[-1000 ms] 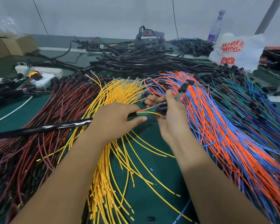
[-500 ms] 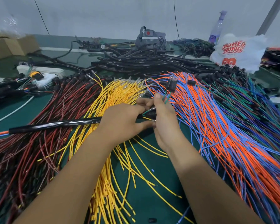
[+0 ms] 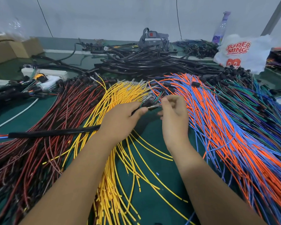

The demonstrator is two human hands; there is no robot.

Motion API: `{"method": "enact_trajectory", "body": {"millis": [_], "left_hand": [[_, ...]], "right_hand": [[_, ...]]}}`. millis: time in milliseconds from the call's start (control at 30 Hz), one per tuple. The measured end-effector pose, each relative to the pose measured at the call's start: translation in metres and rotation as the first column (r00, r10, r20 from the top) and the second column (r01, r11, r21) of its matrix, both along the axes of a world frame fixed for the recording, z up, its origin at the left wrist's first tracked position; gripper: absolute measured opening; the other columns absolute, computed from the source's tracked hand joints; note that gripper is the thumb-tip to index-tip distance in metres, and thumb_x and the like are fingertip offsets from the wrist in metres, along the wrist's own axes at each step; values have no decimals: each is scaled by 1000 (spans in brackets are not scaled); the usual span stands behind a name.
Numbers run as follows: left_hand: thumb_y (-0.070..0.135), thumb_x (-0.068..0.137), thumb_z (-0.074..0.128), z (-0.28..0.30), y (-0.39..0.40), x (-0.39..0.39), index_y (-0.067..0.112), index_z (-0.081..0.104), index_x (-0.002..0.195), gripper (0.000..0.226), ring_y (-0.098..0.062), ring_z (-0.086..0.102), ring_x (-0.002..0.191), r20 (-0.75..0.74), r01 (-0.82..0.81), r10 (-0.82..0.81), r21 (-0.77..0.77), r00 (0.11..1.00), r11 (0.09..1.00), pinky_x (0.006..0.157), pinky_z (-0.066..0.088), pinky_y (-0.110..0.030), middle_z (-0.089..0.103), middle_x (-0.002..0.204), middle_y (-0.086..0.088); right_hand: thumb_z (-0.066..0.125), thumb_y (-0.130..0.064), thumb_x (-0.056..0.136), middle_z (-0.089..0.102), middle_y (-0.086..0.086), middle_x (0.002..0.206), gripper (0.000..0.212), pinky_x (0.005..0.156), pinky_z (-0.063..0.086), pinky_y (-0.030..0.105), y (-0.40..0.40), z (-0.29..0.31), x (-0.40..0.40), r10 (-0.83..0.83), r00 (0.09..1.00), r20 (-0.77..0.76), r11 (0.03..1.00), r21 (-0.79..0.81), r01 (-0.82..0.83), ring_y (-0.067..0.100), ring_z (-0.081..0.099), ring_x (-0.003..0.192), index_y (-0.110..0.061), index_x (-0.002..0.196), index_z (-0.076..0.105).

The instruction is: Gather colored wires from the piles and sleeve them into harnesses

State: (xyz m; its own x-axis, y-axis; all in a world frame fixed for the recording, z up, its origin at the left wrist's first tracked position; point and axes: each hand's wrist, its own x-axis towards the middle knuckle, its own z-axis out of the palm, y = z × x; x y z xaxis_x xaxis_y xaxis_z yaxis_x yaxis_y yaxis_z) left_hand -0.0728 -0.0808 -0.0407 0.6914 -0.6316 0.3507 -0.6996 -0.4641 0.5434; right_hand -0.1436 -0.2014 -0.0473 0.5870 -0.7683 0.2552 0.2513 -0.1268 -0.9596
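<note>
A: Four wire piles fan across the green table [image 3: 152,184]. Biggest on the rt, orange and blue wires [image 3: 225,135]; beyond that, green/purple wires [image 3: 258,101] at far rt.

B: And left?

A: Dark red and black wires [image 3: 31,143] on the left, yellow wires [image 3: 113,176] down the middle, running under both forearms. Behind all of them, a heap of black tubing [image 3: 152,62]. White plastic bag [image 3: 243,52] w/ red print at back rt, cardboard box [image 3: 11,49] back left.

B: The harness?

A: Black sleeve [image 3: 55,133] lies across the red and yellow piles, orange and blue ends poking out its left end. Its rt end goes under the left hand [image 3: 122,120].

B: Left hand doing what?

A: Fingers curled round the sleeve end; thumb and forefinger pinch the bundle where the connector ends [image 3: 150,102] stick out, over the top of the yellow pile.

B: Right hand?

A: Right hand [image 3: 173,116] is just beside those ends, fingers loosely bent, fingertips at the terminals. Motion blur there, so can't tell if it's gripping anything.
</note>
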Motion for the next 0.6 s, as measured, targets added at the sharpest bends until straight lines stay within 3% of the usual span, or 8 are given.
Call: {"method": "enact_trajectory", "body": {"millis": [67, 167, 300, 400, 500, 600], "left_hand": [[41, 99, 41, 1, 0, 0, 24, 48, 74, 31, -15, 46, 60, -14, -15, 16, 23, 1000, 1000, 55, 35, -37, 49, 63, 3], [35, 100, 42, 2, 1, 1, 21, 59, 91, 24, -21, 54, 72, -72, -16, 15, -16, 997, 1000, 66, 44, -42, 60, 74, -1], [33, 100, 42, 1, 2, 1, 24, 52, 67, 35, -6, 43, 54, -167, -14, -10, -141, 986, 990, 58, 35, -34, 53, 60, 12], [34, 99, 43, 2, 2, 1, 25, 56, 67, 36, -5, 44, 52, -192, -22, -11, -171, 981, 985, 60, 38, -34, 57, 63, 11], [33, 99, 46, 3, 2, 2, 26, 60, 67, 36, -4, 43, 49, -227, -45, -4, -210, 974, 977, 59, 38, -34, 58, 58, 12], [35, 98, 48, 3, 2, 2, 21, 63, 63, 41, -5, 39, 45, -227, -69, 13, -241, 974, 968, 57, 33, -30, 51, 49, 13]], "right_hand": [[56, -11, 92, 58, -10, 74, 19, 67, 46, 26, 0, 1, -3, 2, 999, 36, 996, -84, 1, 15, 56, 70, -25, 78, 57], [60, -7, 89, 59, -8, 71, 19, 65, 48, 26, 2, 2, -4, 58, 998, -35, 989, -137, -63, 13, 56, 67, -22, 78, 61], [64, -2, 88, 62, -3, 74, 18, 68, 52, 27, 1, 3, -4, 89, 994, -65, 986, -138, -98, 13, 59, 69, -19, 82, 63], [64, -3, 89, 63, -6, 71, 22, 63, 50, 20, -3, 3, -6, 106, 992, -67, 987, -111, -113, 8, 60, 63, -22, 79, 63], [64, -1, 87, 63, -5, 76, 26, 67, 42, 10, -4, 3, -8, 91, 994, -53, 974, -205, -100, 1, 55, 66, -24, 77, 63], [62, 1, 88, 63, 3, 86, 31, 70, 41, 12, -3, 2, -6, 110, 991, -71, 950, -286, -126, 7, 53, 74, -28, 79, 59]]}}
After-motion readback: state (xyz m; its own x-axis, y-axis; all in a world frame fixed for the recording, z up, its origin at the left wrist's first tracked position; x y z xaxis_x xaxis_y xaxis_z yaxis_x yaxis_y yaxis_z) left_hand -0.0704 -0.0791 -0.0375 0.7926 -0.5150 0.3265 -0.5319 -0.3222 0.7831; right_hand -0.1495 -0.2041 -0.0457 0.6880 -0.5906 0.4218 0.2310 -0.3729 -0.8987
